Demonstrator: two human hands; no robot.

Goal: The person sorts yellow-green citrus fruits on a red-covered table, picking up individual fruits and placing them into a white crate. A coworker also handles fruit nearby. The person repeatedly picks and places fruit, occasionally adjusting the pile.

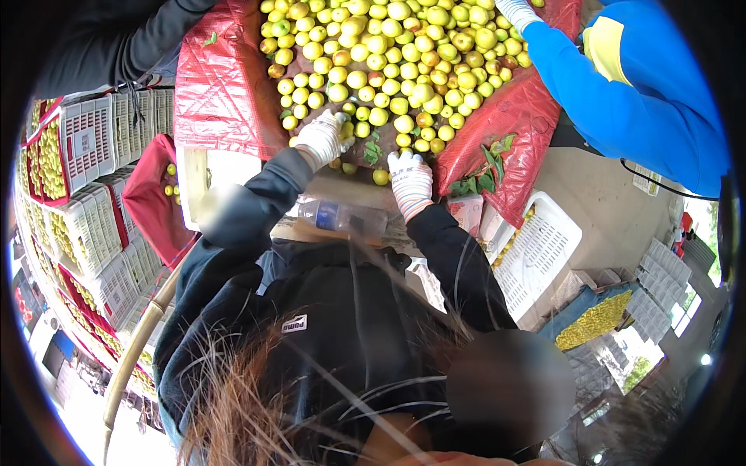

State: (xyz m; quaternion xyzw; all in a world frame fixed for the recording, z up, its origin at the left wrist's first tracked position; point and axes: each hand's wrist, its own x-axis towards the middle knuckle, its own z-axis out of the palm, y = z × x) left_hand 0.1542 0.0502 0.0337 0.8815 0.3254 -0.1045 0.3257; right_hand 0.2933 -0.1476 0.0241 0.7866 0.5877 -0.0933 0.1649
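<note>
Many small round yellow-green fruits (379, 76), like jujubes, some with brown patches, lie on a brown sheet between red padded covers. My left hand (322, 138), in a striped white knit glove, reaches into their near left edge, its fingers around a yellow-green fruit (347, 129). To the right, my right hand (411, 182), in a matching glove, rests at the near edge of the sheet, below several fruits. Its fingertips are bent and partly hidden, so I cannot tell if they hold anything. Green leaves (372, 152) lie between my hands.
A plastic bottle (329, 215) lies close before me. A co-worker's blue sleeve (606, 99) and gloved hand are at upper right, another's dark sleeve (134, 46) at upper left. Fruit-filled crates (87, 140) are stacked left; a white crate (539, 250) stands right, near leaves on the red cover (524, 140).
</note>
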